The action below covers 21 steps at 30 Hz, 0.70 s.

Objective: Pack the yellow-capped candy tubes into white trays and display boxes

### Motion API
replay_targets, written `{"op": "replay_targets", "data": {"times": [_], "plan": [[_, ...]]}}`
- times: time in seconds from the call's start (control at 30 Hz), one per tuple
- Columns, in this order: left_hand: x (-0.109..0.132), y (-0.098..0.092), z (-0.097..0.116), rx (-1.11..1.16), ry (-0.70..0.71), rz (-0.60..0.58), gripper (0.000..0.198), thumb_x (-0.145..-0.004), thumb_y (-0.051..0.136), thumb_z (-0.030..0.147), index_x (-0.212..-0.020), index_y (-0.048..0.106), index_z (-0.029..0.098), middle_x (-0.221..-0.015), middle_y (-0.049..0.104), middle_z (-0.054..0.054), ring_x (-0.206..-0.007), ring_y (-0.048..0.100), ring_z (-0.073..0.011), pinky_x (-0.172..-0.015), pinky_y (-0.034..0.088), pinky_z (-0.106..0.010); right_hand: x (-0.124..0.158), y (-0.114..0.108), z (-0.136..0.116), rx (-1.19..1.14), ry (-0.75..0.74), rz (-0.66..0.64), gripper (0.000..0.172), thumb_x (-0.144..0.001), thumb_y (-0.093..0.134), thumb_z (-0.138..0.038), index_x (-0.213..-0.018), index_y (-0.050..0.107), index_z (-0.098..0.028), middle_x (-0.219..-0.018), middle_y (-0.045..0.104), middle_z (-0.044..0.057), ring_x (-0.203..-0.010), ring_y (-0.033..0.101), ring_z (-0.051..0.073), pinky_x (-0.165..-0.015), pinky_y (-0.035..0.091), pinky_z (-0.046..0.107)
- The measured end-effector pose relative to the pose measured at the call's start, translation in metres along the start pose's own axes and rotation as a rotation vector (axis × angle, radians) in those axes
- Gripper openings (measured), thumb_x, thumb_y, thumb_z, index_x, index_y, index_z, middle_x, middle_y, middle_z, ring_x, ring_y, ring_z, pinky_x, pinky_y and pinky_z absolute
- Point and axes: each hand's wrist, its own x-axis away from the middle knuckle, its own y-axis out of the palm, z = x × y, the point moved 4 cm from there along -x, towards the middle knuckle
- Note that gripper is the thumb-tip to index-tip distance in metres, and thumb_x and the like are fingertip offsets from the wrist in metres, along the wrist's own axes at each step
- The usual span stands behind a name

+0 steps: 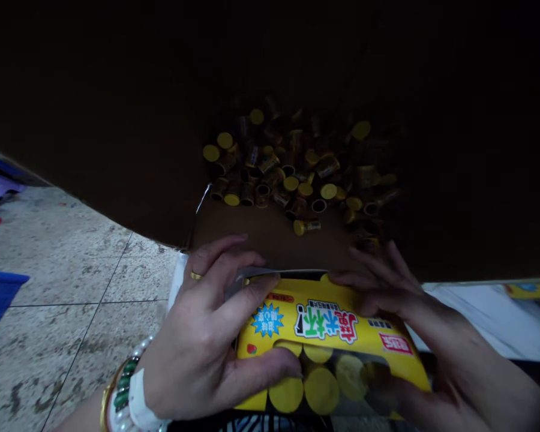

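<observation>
A yellow printed carton (342, 324) lies between my two hands, close to my body. Through its cut-out window, several round yellow lids (321, 391) show. My left hand (211, 324) grips the carton's left end, thumb across the window and fingers over the far edge. At the other end, my right hand (405, 318) holds the far edge and the right side; its thumb is in shadow near the window. Beyond the carton, a heap of small brown cups with yellow lids (292, 174) lies inside a large dark cardboard box (252, 231). Some cups show open, dark mouths.
The big box's curved side flap (94, 162) spreads out to the left. Below it is a speckled tiled floor (85, 258), with a blue object (0, 300) and a purple plastic piece (0, 187). White wrapping or sheeting (486, 318) and another yellow package (533, 291) are at right.
</observation>
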Motion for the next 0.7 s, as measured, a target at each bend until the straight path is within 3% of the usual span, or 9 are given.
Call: {"op": "replay_targets", "data": {"times": [0.1,0.3,0.57,0.7], "plan": [[0.001,-0.001,0.003,-0.016,0.018,-0.005,0.060,-0.075,0.074,0.055,-0.123,0.063,0.020,-0.120,0.061,-0.015,-0.127,0.047,-0.0405,-0.101,0.046,-0.060,0.002,-0.003,-0.005,-0.003,-0.021,0.024,0.066,-0.068,0.081,-0.045,-0.126,0.058,-0.027,-0.136,0.062,0.007,-0.139,0.044,0.039,-0.122,0.019,0.064],[0.008,-0.001,0.009,0.007,0.085,-0.010,0.061,-0.075,0.072,0.058,-0.120,0.061,0.018,-0.115,0.063,-0.014,-0.126,0.049,-0.0395,-0.100,0.047,-0.057,0.002,-0.005,-0.016,0.074,-0.070,0.007,0.093,-0.068,0.080,-0.056,-0.147,0.044,-0.023,-0.141,0.058,0.011,-0.139,0.043,0.041,-0.120,0.026,0.063],[0.014,-0.005,0.016,-0.006,0.181,0.025,0.062,-0.076,0.073,0.058,-0.119,0.060,0.016,-0.110,0.064,-0.014,-0.114,0.058,-0.0335,-0.096,0.050,-0.052,0.003,-0.007,-0.029,0.133,-0.093,0.087,0.085,-0.072,0.079,-0.051,-0.146,0.046,-0.024,-0.137,0.060,0.009,-0.137,0.047,0.039,-0.120,0.029,0.061],[0.023,-0.006,0.022,-0.013,0.217,0.058,0.064,-0.078,0.072,0.058,-0.123,0.058,0.015,-0.112,0.064,-0.015,-0.108,0.061,-0.0299,-0.093,0.052,-0.050,0.007,-0.004,-0.038,0.199,-0.151,0.088,0.088,-0.072,0.077,-0.052,-0.148,0.043,-0.025,-0.139,0.055,0.011,-0.139,0.041,0.043,-0.121,0.020,0.066]]}}
